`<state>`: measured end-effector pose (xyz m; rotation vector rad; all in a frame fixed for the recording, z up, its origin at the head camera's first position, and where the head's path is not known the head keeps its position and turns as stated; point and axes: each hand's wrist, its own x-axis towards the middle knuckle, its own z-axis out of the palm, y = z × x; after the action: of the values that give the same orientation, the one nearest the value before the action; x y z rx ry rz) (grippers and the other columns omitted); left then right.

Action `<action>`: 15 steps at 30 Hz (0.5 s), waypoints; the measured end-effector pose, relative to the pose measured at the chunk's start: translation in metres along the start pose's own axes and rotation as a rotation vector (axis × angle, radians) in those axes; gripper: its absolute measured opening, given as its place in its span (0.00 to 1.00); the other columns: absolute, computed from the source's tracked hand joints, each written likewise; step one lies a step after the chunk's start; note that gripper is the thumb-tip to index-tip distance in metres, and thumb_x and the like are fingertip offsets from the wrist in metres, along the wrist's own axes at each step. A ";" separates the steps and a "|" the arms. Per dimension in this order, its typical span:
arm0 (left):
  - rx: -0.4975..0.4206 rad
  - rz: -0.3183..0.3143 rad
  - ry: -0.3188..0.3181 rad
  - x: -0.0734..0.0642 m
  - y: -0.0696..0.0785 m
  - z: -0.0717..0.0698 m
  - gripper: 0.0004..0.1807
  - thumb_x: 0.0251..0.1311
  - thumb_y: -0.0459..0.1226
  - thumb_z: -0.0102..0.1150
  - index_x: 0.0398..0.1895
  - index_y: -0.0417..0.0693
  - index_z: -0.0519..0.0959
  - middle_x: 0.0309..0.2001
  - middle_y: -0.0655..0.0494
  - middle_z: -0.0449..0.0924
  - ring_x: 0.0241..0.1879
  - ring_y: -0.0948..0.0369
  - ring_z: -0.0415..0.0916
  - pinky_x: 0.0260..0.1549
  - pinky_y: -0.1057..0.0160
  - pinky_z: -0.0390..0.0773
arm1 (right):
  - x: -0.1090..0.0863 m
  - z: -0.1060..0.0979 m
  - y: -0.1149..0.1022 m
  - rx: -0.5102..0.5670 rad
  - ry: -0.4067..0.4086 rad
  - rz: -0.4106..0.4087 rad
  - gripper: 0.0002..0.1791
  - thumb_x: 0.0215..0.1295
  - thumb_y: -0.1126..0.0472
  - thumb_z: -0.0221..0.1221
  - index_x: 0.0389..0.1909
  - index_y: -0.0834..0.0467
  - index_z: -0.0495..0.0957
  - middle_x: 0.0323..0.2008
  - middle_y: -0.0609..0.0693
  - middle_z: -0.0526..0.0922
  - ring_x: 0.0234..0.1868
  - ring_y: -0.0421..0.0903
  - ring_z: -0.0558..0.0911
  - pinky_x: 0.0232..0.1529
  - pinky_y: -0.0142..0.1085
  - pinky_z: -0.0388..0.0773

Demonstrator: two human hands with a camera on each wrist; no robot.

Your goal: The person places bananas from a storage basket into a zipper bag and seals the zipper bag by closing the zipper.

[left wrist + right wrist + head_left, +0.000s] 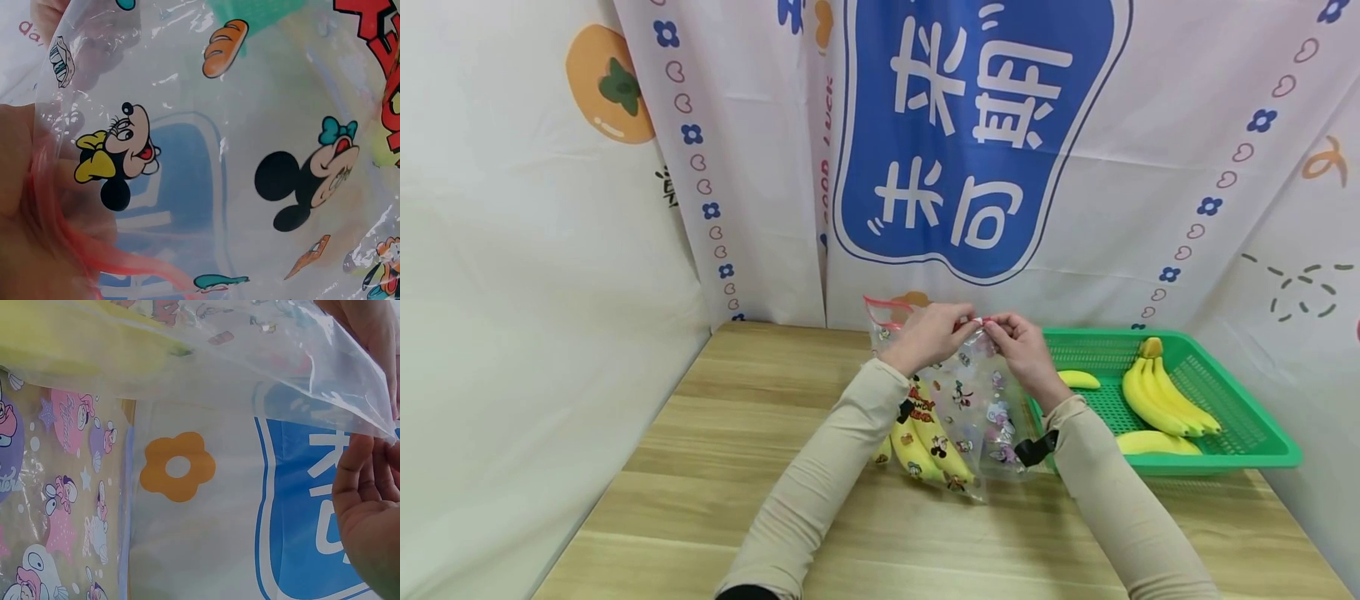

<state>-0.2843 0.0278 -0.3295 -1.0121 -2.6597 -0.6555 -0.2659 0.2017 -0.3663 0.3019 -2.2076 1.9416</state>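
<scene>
A clear zip bag (964, 396) with cartoon prints hangs upright from both hands above the table, its bottom near the tabletop. Inside it lies a bunch of yellow bananas (917, 458). My left hand (927, 335) pinches the bag's red zip strip near its right corner. Right beside it, my right hand (1027, 354) pinches the corner end of that strip. Left of the hands, the red strip (889, 310) bows apart in a loop. In the left wrist view the strip (131, 259) runs from under the left fingers. The right wrist view shows the right fingertips (361, 450) at the corner.
Behind the held bag lies another clear bag (1002, 421) with purple and pink prints. To the right, a green basket (1247, 461) holds a bunch of bananas (1157, 396) and single bananas (1157, 443). A printed curtain (775, 208) hangs at the wooden table's (715, 467) back edge.
</scene>
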 end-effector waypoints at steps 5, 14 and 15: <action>0.053 0.027 0.001 0.000 0.003 -0.001 0.11 0.71 0.46 0.43 0.33 0.55 0.72 0.23 0.62 0.71 0.19 0.65 0.68 0.14 0.69 0.66 | -0.002 0.001 -0.002 -0.032 -0.016 -0.054 0.10 0.72 0.63 0.50 0.41 0.68 0.71 0.27 0.47 0.75 0.27 0.38 0.74 0.28 0.28 0.76; 0.111 0.045 0.033 -0.002 0.001 -0.003 0.11 0.71 0.47 0.43 0.31 0.57 0.71 0.24 0.62 0.69 0.21 0.65 0.67 0.15 0.68 0.65 | -0.005 -0.006 0.000 -0.035 0.017 -0.109 0.12 0.72 0.62 0.50 0.40 0.70 0.70 0.27 0.48 0.75 0.27 0.39 0.75 0.29 0.28 0.76; 0.121 0.038 0.033 -0.003 0.000 -0.003 0.11 0.71 0.48 0.43 0.32 0.57 0.71 0.24 0.62 0.69 0.22 0.65 0.67 0.15 0.68 0.65 | -0.005 -0.006 0.001 -0.026 0.025 -0.111 0.12 0.72 0.62 0.50 0.40 0.70 0.70 0.26 0.48 0.75 0.27 0.39 0.75 0.29 0.27 0.76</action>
<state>-0.2822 0.0242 -0.3276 -1.0070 -2.6096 -0.4920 -0.2616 0.2083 -0.3672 0.3864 -2.1502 1.8477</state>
